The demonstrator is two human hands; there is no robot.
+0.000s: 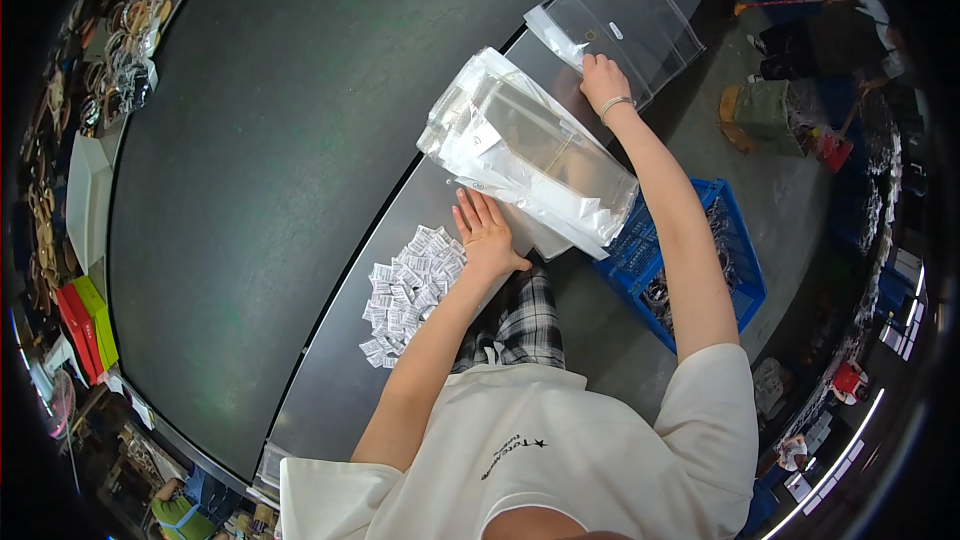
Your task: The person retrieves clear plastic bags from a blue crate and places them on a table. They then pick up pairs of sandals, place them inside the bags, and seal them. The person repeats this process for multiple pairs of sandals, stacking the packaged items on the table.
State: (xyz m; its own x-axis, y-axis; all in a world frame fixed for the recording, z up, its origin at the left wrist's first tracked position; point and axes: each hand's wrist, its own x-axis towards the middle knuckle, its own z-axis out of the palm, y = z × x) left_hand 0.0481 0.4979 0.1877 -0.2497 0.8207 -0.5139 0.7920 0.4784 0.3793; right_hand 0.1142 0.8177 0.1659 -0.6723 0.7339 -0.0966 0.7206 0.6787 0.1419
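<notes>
My right hand (603,78), with a thin bracelet on the wrist, grips the near edge of a clear plastic bag (622,22) lying at the far end of the metal table edge. My left hand (485,232) rests flat with fingers apart on the metal ledge (330,390), touching the near edge of a thick stack of clear plastic bags (525,150). Just left of that hand lies a heap of small white sachets (408,292).
A wide dark conveyor belt (280,140) fills the left side. A blue plastic crate (690,260) with dark items stands on the floor at my right. Red and green boxes (85,325) and bangles (120,50) lie beyond the belt.
</notes>
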